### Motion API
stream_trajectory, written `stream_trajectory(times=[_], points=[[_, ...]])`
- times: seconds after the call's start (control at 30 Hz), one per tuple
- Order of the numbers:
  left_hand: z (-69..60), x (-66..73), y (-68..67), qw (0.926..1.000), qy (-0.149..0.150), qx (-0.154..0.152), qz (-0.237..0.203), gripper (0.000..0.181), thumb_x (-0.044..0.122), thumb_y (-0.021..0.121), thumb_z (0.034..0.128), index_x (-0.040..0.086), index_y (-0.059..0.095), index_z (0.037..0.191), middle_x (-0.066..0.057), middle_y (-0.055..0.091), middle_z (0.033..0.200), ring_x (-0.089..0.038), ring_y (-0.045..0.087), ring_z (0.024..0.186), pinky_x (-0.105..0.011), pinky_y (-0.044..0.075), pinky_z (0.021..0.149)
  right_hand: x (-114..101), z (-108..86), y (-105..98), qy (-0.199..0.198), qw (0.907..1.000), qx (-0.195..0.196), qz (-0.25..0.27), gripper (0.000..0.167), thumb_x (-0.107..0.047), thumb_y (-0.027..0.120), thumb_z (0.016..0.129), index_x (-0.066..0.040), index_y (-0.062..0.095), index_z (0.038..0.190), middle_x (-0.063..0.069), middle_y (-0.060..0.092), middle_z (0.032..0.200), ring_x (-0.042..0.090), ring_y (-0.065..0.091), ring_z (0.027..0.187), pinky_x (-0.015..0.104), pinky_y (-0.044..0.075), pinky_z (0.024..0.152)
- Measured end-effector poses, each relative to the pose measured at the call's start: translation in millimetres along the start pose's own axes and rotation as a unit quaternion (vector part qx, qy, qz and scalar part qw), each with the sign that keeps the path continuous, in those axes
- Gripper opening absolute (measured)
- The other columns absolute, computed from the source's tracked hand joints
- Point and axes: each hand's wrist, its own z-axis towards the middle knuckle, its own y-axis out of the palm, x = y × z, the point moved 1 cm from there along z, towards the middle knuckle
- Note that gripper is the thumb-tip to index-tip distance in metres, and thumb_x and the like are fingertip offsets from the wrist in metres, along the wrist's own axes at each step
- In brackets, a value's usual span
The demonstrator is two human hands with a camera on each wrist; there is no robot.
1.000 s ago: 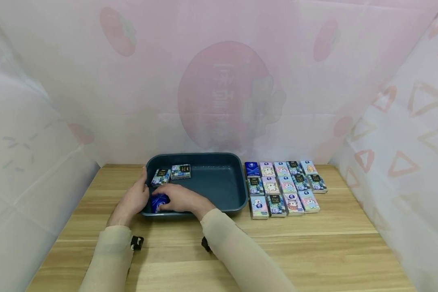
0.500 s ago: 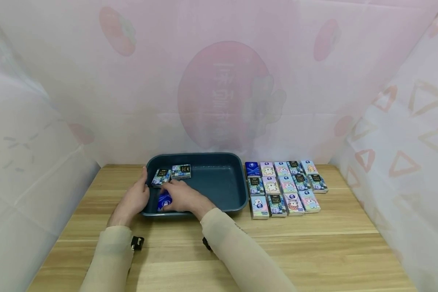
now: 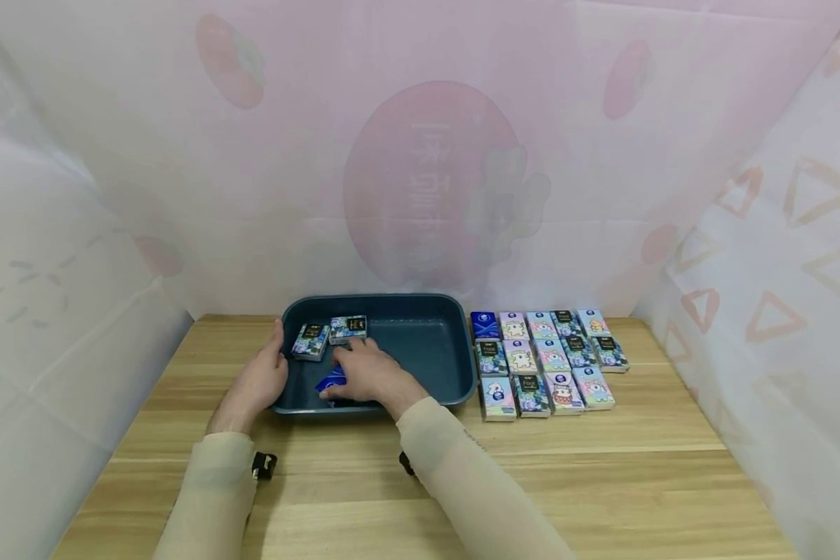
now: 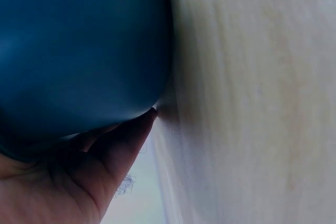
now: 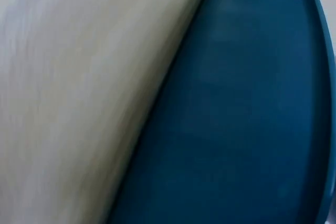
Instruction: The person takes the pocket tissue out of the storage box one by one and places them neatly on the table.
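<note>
My left hand [image 3: 255, 383] lies against the outer left wall of a dark teal basin [image 3: 434, 365], its fingers straight along the side; the left wrist view shows the fingers [image 4: 123, 142] on the basin's outer wall. Inside the basin, my right hand [image 3: 372, 375] holds a blue tissue pack [image 3: 332, 379] between thumb and fingers, near the front left. Much of that pack is hidden under the hand. Behind it lie two flowered tissue packs, a left one [image 3: 311, 342] and a right one [image 3: 348, 328]. The right wrist view shows only the basin wall and table, not the hand.
Right of the basin, several tissue packs stand in rows on the wooden table [image 3: 420, 498], among them a blue pack [image 3: 484, 325] at the back left and a flowered pack [image 3: 530, 394] in front. Printed cloth walls [image 3: 273, 194] enclose the table behind and on both sides.
My right hand has moved rightward within the basin, bringing the blue tissue pack away from the left wall and turning it slightly. The left hand stays against the basin.
</note>
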Motion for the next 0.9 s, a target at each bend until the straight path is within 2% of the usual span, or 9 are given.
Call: stream_trajectory(times=[0.07, 0.17, 0.23, 0.33, 0.53, 0.7, 0.77, 0.9], points=[[0.6, 0.2, -0.4, 1.0, -0.001, -0.001, 0.0, 0.074, 0.019, 0.028, 0.1258, 0.016, -0.012, 0.188, -0.036, 0.015, 0.192, -0.054, 0.055, 0.15, -0.075, 0.05, 0.128, 6, 0.1, -5, -0.056, 0.9982, -0.003, -0.02, 0.063, -0.056, 0.084, 0.107, -0.027, 0.07, 0.161, 0.0, 0.062, 0.174, 0.025, 0.056, 0.162, 0.042, 0.051, 0.137], [1.2, 0.4, -1.1, 1.0, -0.001, -0.003, -0.001, 0.074, 0.018, 0.028, 0.1256, 0.015, -0.011, 0.188, -0.036, 0.015, 0.192, -0.054, 0.055, 0.151, -0.074, 0.051, 0.127, 14, 0.8, -11, -0.129, 0.9908, -0.018, -0.035, 0.064, -0.04, 0.089, 0.107, -0.024, 0.068, 0.166, -0.003, 0.064, 0.175, 0.022, 0.055, 0.168, 0.037, 0.045, 0.142], [1.2, 0.5, -1.7, 1.0, 0.0, -0.003, 0.0, 0.074, 0.018, 0.028, 0.1253, 0.014, -0.011, 0.188, -0.036, 0.015, 0.191, -0.053, 0.054, 0.153, -0.074, 0.05, 0.128, 16, 1.4, -12, -0.159, 0.9858, -0.033, -0.043, 0.064, -0.031, 0.089, 0.108, -0.024, 0.067, 0.167, -0.004, 0.065, 0.174, 0.02, 0.055, 0.168, 0.035, 0.045, 0.142], [1.2, 0.0, -2.5, 1.0, 0.003, -0.003, 0.0, 0.074, 0.017, 0.029, 0.1249, 0.013, -0.01, 0.188, -0.036, 0.015, 0.191, -0.053, 0.052, 0.156, -0.076, 0.046, 0.132, 16, 1.8, -11, -0.176, 0.9819, -0.048, -0.049, 0.061, -0.021, 0.085, 0.111, -0.025, 0.067, 0.168, -0.005, 0.067, 0.173, 0.018, 0.058, 0.166, 0.034, 0.048, 0.139], [1.0, -1.1, -2.3, 0.9999, 0.013, 0.002, 0.006, 0.075, 0.017, 0.029, 0.1244, 0.012, -0.01, 0.188, -0.036, 0.016, 0.191, -0.056, 0.045, 0.169, -0.077, 0.039, 0.138, 13, 1.0, -5, -0.167, 0.9838, -0.04, -0.05, 0.056, -0.02, 0.084, 0.111, -0.028, 0.07, 0.164, -0.006, 0.069, 0.169, 0.017, 0.06, 0.162, 0.034, 0.052, 0.136], [0.7, -1.4, -1.2, 0.9998, 0.015, 0.005, 0.01, 0.075, 0.016, 0.029, 0.1243, 0.013, -0.011, 0.188, -0.037, 0.018, 0.19, -0.055, 0.057, 0.151, -0.074, 0.05, 0.127, 16, -1.6, -6, -0.128, 0.9911, -0.034, -0.016, 0.055, -0.024, 0.084, 0.111, -0.028, 0.069, 0.164, -0.002, 0.064, 0.174, 0.023, 0.055, 0.167, 0.04, 0.051, 0.138], [0.9, -1.2, -0.8, 0.9999, 0.012, 0.003, 0.01, 0.076, 0.016, 0.03, 0.1244, 0.014, -0.012, 0.187, -0.038, 0.019, 0.19, -0.054, 0.057, 0.146, -0.074, 0.05, 0.127, 19, -3.4, -8, -0.111, 0.9933, -0.03, 0.009, 0.055, -0.024, 0.084, 0.111, -0.027, 0.069, 0.164, 0.001, 0.062, 0.176, 0.025, 0.053, 0.169, 0.043, 0.05, 0.139], [0.6, -0.5, -0.4, 0.9999, 0.011, 0.001, 0.008, 0.076, 0.016, 0.03, 0.1246, 0.014, -0.013, 0.187, -0.038, 0.018, 0.19, -0.054, 0.056, 0.148, -0.076, 0.046, 0.131, 24, -8.9, -13, -0.081, 0.9953, -0.013, 0.051, 0.057, -0.026, 0.085, 0.11, -0.026, 0.067, 0.164, 0.005, 0.058, 0.179, 0.026, 0.052, 0.167, 0.046, 0.052, 0.138]])
